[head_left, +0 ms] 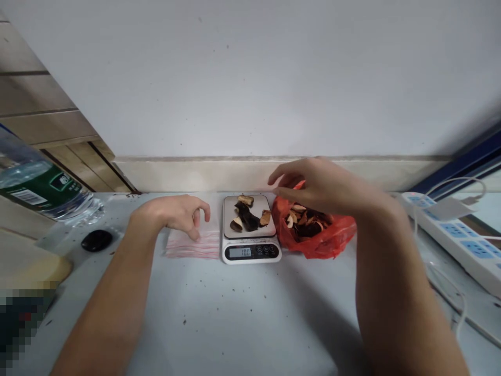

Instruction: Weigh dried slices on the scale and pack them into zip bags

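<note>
A white digital kitchen scale stands against the wall side of the table, its display reading about 100. Several dark dried pieces, like dried mushroom or bark slices, lie on its plate. To the left, my left hand hovers at a stack of clear zip bags with pinkish stripes, thumb and forefinger apart, thumb tip close to the bags. My right hand is over a red plastic bag of more dried slices. Its fingers are bent and apart, and I see nothing in them.
A large water bottle with a green label is at the left, near a round black object. On the right lies a white power strip with cables. A pale wall rises behind the table, where small crumbs lie scattered.
</note>
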Motion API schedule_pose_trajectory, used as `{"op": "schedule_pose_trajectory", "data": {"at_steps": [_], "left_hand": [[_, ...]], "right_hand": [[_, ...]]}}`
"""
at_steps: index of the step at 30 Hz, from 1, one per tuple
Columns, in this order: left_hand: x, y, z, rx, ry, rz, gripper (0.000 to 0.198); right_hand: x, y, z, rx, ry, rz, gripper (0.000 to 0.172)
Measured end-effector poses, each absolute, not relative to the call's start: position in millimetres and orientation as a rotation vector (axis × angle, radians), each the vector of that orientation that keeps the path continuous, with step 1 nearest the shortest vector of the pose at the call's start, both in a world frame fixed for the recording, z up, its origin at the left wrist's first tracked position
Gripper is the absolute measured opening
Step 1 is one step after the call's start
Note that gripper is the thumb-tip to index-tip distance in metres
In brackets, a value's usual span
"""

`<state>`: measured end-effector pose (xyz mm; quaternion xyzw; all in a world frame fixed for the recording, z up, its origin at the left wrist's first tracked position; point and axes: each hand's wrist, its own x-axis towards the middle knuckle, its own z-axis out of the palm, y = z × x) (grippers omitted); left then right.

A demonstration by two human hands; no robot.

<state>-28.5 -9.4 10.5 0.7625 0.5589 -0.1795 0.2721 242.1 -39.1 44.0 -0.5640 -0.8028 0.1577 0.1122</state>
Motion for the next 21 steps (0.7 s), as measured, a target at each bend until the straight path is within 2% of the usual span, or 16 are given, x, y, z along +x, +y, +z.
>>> {"op": "schedule_pose_trajectory", "data": {"at_steps": [6, 9, 12, 16, 19, 21], "left_hand": [[-30.8, -7.0, 6.1, 2.052, 1.483, -0.480, 0.039], [-36.7, -8.7, 14.7, 2.130, 1.464, -0.365, 0.030], [-41.5, -12.6, 27.2, 2.198, 1.462, -0.064, 0.026], [-36.2, -18.9, 36.4, 2.205, 1.437, 0.362, 0.028], [-26.0, -23.8, 36.6, 2.220, 1.389, 0.635, 0.024], [-19.7, -27.1, 35.8, 2.269, 1.380, 0.837, 0.019]], "right_hand": [[238.1, -35.6, 35.7, -1.594, -2.393, 0.548, 0.018], [237.1, -34.6, 33.6, -1.559, -2.367, 0.551, 0.018], [229.4, -34.9, 31.2, -1.467, -2.304, 0.594, 0.020], [209.7, -34.6, 22.2, -1.196, -2.330, 0.730, 0.030], [193.9, -32.8, 12.1, -1.041, -2.415, 0.797, 0.023], [184.8, -31.2, 5.6, -1.084, -2.392, 0.794, 0.026]]}}
